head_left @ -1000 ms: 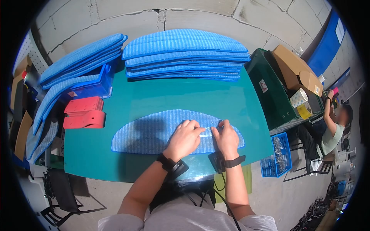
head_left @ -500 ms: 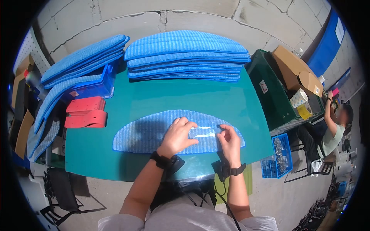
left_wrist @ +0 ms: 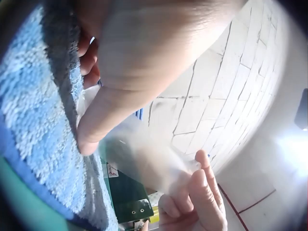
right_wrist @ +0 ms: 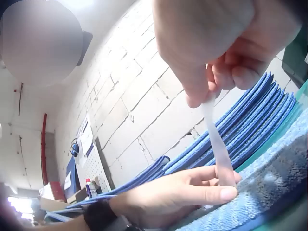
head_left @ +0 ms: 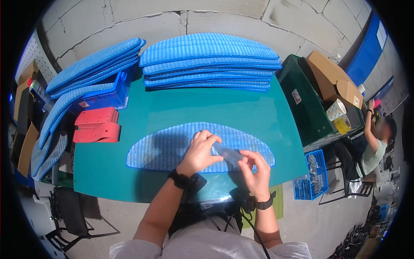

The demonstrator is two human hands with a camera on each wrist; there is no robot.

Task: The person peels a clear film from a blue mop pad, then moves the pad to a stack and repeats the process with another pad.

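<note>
A blue striped half-moon mop pad [head_left: 157, 149] lies flat at the front of the green table. My left hand [head_left: 197, 152] rests on its middle, thumb and fingers spread about the left end of a strip of clear tape [head_left: 228, 154]. The right hand [head_left: 257, 175] pinches the tape's other end between thumb and fingertips, close over the pad's right part. In the right wrist view the translucent tape [right_wrist: 219, 149] stretches from my right fingertips down to the pad, between the left thumb and forefinger.
Stacked blue pads [head_left: 209, 60] stand at the back of the table [head_left: 202, 103]. More pads lie over a blue bin [head_left: 116, 95] at the left, beside red flat pieces [head_left: 97, 125]. A green crate [head_left: 302, 108] stands at the right, where a person [head_left: 371, 149] sits farther off.
The right hand has drawn back toward my body, lifting the tape's right end off the pad. My left hand has shifted slightly left, its thumb and fingers spreading apart.
</note>
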